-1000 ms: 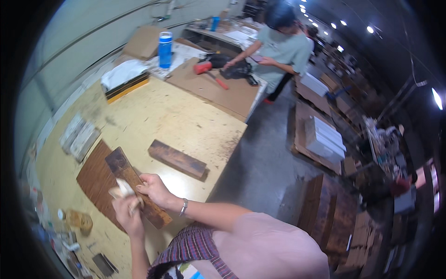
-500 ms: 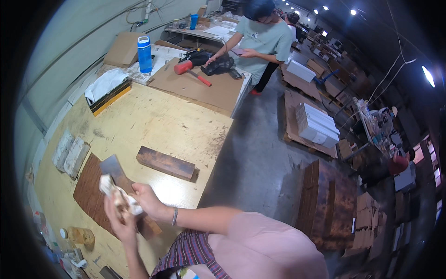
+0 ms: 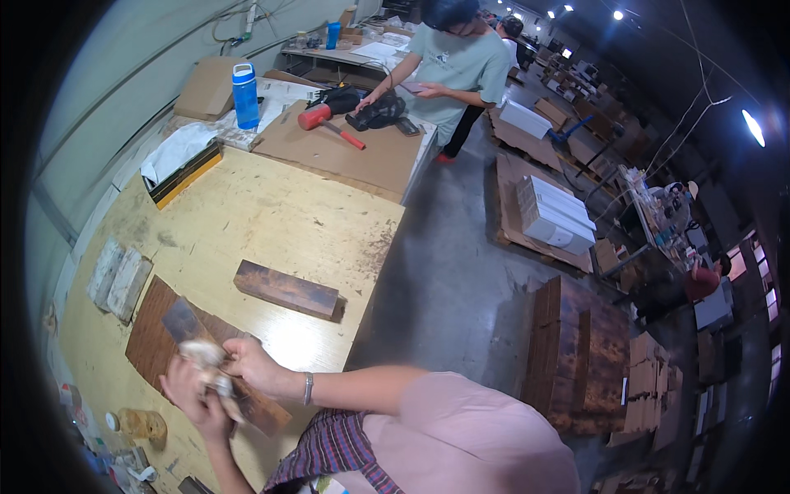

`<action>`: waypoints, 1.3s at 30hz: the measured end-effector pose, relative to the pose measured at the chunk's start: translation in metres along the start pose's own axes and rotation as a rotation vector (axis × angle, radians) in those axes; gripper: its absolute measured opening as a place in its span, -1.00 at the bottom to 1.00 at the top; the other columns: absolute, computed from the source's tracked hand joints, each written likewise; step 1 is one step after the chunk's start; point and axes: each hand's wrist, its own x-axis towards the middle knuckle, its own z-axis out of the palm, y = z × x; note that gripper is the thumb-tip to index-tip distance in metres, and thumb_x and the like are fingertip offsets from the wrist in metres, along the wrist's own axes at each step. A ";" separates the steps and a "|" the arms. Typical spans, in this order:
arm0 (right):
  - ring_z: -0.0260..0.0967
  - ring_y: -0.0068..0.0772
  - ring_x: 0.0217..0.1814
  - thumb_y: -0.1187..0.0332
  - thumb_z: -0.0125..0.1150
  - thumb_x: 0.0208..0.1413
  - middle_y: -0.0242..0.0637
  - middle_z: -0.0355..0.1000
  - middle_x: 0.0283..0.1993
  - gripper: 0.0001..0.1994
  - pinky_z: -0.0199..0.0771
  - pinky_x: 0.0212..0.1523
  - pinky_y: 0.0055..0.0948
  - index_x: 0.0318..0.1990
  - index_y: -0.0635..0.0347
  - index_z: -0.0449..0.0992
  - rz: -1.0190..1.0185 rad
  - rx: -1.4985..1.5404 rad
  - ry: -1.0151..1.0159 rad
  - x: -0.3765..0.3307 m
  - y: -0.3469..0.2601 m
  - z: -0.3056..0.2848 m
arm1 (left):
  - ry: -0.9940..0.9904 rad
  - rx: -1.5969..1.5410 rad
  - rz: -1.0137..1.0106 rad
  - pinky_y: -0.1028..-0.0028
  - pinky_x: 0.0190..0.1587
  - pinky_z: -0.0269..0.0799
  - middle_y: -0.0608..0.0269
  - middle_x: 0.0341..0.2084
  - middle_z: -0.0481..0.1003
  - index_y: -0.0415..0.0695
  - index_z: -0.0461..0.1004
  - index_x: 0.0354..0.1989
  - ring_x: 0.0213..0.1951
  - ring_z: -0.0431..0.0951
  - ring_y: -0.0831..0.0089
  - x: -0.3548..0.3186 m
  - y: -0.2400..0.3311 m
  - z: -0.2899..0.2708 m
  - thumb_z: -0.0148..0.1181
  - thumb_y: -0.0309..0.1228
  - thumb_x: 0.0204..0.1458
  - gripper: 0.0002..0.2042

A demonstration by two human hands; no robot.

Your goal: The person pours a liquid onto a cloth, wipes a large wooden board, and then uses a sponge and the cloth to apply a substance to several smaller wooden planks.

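Note:
My left hand (image 3: 196,399) is closed around a crumpled, stained whitish cloth (image 3: 203,354), somewhat blurred, and presses it against a long, flat brown wooden piece (image 3: 262,409). My right hand (image 3: 262,370) grips that piece by its edge, fingers wrapped round it. The piece slants over a dark brown, grained sheet (image 3: 150,329) lying on the pale yellow worktable (image 3: 296,198). Just beyond my hands lies a mottled brown wooden block (image 3: 286,288). Part of the wooden piece is hidden behind the cloth and my hands.
Two whitish worn blocks (image 3: 119,280) and a jar of amber liquid (image 3: 141,425) stand at the left. Farther off are a tissue box (image 3: 183,173), a blue bottle (image 3: 245,99) and a red mallet (image 3: 329,125). A co-worker (image 3: 457,70) stands beyond; brown panels (image 3: 568,354) lie at the right.
My left hand and the cloth have moved slightly down and nearer along the wooden piece. The piece's upper end has shifted left and nearer; my right hand still grips it.

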 end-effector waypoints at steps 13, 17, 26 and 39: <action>0.21 -0.71 -0.44 0.61 0.09 0.03 -0.54 0.31 -0.48 -0.97 0.26 -0.46 -0.52 -0.42 0.34 0.44 0.099 -0.189 -0.036 0.009 0.005 -0.015 | -0.188 0.081 0.026 -0.08 0.38 -0.16 0.02 0.00 0.47 -0.14 0.45 0.05 0.21 0.37 0.07 -0.007 0.025 -0.006 0.03 -0.49 0.04 -0.64; 0.20 -0.68 -0.45 0.58 0.10 -0.01 -0.52 0.31 -0.48 -0.97 0.26 -0.42 -0.53 -0.39 0.32 0.46 0.283 -0.097 -0.160 -0.003 0.020 -0.008 | 0.156 -0.318 -0.586 0.20 0.37 0.01 -0.02 0.18 0.36 -0.25 0.38 0.14 0.25 0.31 0.05 0.028 -0.057 -0.023 -0.03 -0.59 0.14 -0.64; 0.34 -0.65 -0.35 0.64 0.08 0.12 -0.41 0.43 -0.34 -0.89 0.37 -0.31 -0.64 -0.25 0.26 0.46 0.034 0.119 0.108 0.029 -0.026 -0.022 | -0.281 -0.316 0.008 -0.07 0.26 0.18 0.12 -0.16 0.55 -0.12 0.52 -0.22 0.03 0.53 0.08 -0.020 0.064 -0.010 0.16 -0.60 -0.16 -0.74; 0.31 -0.63 -0.39 0.61 0.08 -0.04 -0.45 0.40 -0.39 -0.86 0.36 -0.39 -0.56 -0.29 0.28 0.47 0.060 -0.055 0.099 0.037 0.014 -0.028 | 0.138 -0.542 -0.543 0.33 0.00 0.42 0.06 -0.11 0.49 -0.31 0.43 -0.03 -0.11 0.52 0.22 -0.013 0.046 -0.010 -0.04 -0.69 0.03 -0.69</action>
